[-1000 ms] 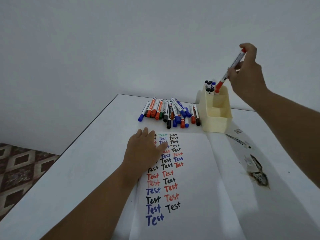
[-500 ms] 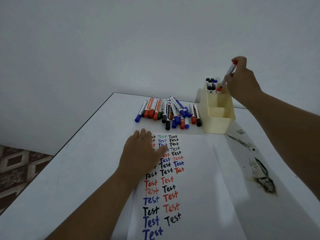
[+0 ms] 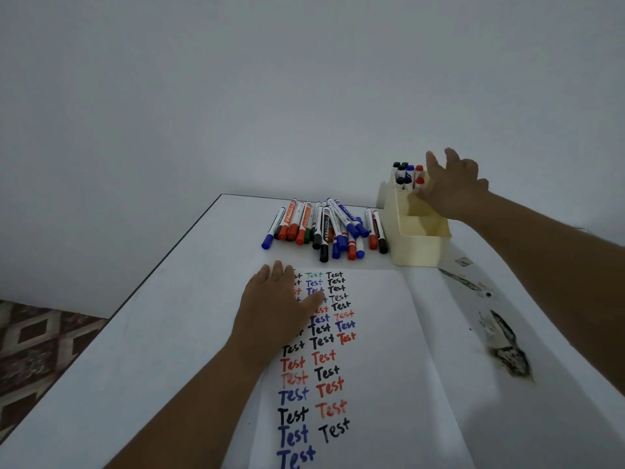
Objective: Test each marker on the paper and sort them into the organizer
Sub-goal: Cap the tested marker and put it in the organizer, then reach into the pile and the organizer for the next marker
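A cream organizer (image 3: 417,245) stands at the back right of the table. Its rear compartment holds several upright markers (image 3: 407,174) with black, blue and red caps. My right hand (image 3: 451,186) hovers over that compartment with fingers spread and holds nothing. A pile of loose markers (image 3: 326,228) lies left of the organizer. A white paper (image 3: 372,350) covered with "Test" words in black, blue, red and green lies in front. My left hand (image 3: 275,302) rests flat on the paper's upper left part.
The white table (image 3: 142,333) has its left edge running diagonally, with patterned floor (image 3: 37,350) beyond it. Dark scuffed stains (image 3: 504,346) mark the table right of the paper. A plain wall rises behind.
My right hand lowered the red marker into the organizer's rear compartment and let it go, fingers now spread. My left hand stayed on the paper.
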`<state>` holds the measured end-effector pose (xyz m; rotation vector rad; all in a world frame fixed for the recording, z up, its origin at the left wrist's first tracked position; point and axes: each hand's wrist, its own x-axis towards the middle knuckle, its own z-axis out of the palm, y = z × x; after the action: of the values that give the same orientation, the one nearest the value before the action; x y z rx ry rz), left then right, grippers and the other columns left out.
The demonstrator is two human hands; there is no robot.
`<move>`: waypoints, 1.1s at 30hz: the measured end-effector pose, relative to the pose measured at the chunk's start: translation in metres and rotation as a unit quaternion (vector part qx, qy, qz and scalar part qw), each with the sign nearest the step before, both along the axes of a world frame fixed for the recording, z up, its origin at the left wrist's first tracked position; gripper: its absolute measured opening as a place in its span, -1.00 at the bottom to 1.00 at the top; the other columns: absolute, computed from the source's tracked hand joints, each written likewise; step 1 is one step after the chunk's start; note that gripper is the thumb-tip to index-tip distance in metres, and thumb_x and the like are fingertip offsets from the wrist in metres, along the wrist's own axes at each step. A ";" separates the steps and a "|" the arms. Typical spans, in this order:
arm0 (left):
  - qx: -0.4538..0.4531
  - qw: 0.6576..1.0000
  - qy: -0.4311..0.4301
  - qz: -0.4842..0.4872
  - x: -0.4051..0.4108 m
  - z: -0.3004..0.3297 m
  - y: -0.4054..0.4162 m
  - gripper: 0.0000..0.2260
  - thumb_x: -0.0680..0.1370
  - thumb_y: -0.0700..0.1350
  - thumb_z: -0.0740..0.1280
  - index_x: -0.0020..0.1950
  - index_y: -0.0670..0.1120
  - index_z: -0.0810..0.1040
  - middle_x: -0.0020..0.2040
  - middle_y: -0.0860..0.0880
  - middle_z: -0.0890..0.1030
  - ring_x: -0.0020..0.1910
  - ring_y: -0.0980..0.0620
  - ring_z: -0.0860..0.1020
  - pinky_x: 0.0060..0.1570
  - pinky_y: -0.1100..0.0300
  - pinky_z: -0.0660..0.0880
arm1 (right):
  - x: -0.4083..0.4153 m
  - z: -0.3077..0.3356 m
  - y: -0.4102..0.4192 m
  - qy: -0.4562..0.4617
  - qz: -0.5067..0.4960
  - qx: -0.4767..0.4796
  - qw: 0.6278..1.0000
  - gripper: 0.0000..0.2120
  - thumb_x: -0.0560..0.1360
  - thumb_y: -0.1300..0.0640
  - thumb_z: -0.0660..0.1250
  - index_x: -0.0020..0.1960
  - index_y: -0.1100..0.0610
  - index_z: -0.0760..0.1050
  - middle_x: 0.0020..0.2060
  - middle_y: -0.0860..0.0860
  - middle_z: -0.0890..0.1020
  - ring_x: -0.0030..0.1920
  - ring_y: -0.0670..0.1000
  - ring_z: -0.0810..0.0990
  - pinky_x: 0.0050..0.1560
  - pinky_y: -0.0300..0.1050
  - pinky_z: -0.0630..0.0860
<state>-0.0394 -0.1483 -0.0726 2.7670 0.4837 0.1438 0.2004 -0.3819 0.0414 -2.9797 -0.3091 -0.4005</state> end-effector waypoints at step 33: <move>0.066 0.992 -0.112 0.004 0.040 0.026 0.066 -0.81 0.59 0.05 0.21 -0.08 0.00 0.55 -0.12 -0.02 0.50 -0.20 0.02 0.53 -0.26 0.17 0.44 | -0.187 -0.113 0.029 0.163 0.266 -0.027 0.950 -0.28 0.56 -0.47 -0.12 0.63 -0.19 -0.09 0.64 -0.04 -0.08 0.63 0.03 -0.14 0.57 0.08 -0.20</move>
<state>0.0006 -0.0825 -0.0467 2.8294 0.4410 0.4991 0.0137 -0.3528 -0.0721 -2.7803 -1.0540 0.1602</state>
